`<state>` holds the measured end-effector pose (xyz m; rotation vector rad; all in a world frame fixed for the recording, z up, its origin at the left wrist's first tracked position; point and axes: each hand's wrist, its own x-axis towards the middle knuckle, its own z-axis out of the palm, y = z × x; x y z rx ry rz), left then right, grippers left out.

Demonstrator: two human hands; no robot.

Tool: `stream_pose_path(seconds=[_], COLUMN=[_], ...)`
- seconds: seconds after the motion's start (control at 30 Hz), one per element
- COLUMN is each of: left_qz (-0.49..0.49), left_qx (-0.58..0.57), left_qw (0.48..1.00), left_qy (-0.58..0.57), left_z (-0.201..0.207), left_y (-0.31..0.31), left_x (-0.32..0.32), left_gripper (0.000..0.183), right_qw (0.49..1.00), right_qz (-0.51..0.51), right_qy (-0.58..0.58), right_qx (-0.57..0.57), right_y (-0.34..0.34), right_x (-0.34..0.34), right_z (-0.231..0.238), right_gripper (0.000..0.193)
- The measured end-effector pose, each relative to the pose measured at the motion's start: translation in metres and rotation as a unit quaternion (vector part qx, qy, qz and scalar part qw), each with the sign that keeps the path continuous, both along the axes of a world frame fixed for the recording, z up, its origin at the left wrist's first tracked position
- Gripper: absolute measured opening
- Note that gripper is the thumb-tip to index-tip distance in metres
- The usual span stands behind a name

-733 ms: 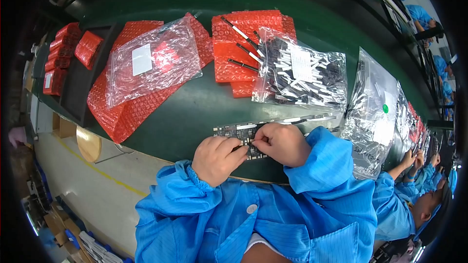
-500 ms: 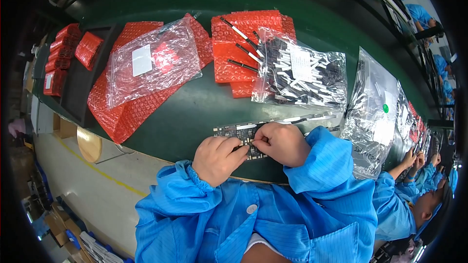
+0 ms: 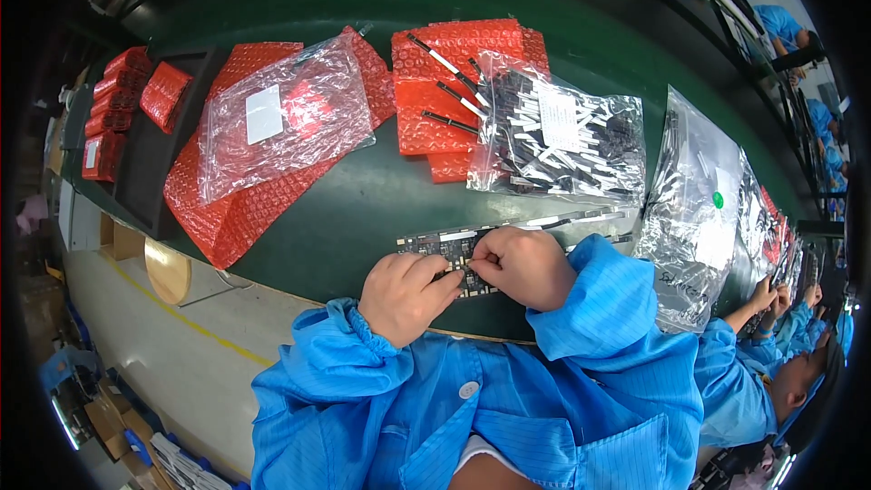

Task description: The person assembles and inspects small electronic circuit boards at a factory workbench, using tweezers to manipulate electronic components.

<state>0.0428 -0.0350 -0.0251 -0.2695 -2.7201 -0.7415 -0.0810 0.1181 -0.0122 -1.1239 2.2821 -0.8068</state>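
A black circuit board (image 3: 419,244) with small gold and silver parts lies on the green bench close to my body. My left hand (image 3: 406,296) is closed over its near left part, fingers bent and gripping it. My right hand (image 3: 529,266) works above the board's middle, thumb and forefinger pinched together at its surface. Whatever sits in that pinch is too small to make out. Thin black-and-white flex cables (image 3: 590,217) stretch to the right beyond my right hand. Both hands hide much of the board.
A clear bag of flex cables (image 3: 581,141) lies on red bubble wrap (image 3: 426,91), several loose strips beside it. Left are another clear bag (image 3: 227,159) and a black tray (image 3: 145,159) with red wrapped packs (image 3: 165,95). More plastic bags (image 3: 689,218) and a co-worker (image 3: 739,390) are at right.
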Motion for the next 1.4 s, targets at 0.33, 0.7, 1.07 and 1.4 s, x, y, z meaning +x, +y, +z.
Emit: stream_pose_path(seconds=[0.33,0.7,1.07,1.4], left_qz=[-0.005,-0.006,0.001,-0.017], left_qx=[-0.006,-0.043,-0.032,0.005], left_qw=[1.000,0.999,0.999,0.999], left_qy=[-0.005,-0.003,-0.001,-0.039], left_z=[-0.001,-0.002,-0.003,0.004], left_y=[-0.001,-0.001,-0.001,-0.006], left_x=[-0.002,-0.002,-0.002,-0.005], left_gripper=[0.025,0.021,0.022,0.021], right_qw=[0.997,0.996,0.996,0.996], right_qz=[-0.021,-0.009,-0.019,0.003], right_qy=[0.072,0.071,0.049,0.036], right_qx=[-0.015,0.057,0.066,0.077], right_y=[-0.004,-0.009,-0.010,-0.009], right_x=[0.008,0.005,0.006,0.001], right_z=[-0.002,0.003,0.003,0.009], right_gripper=[0.012,0.011,0.010,0.013])
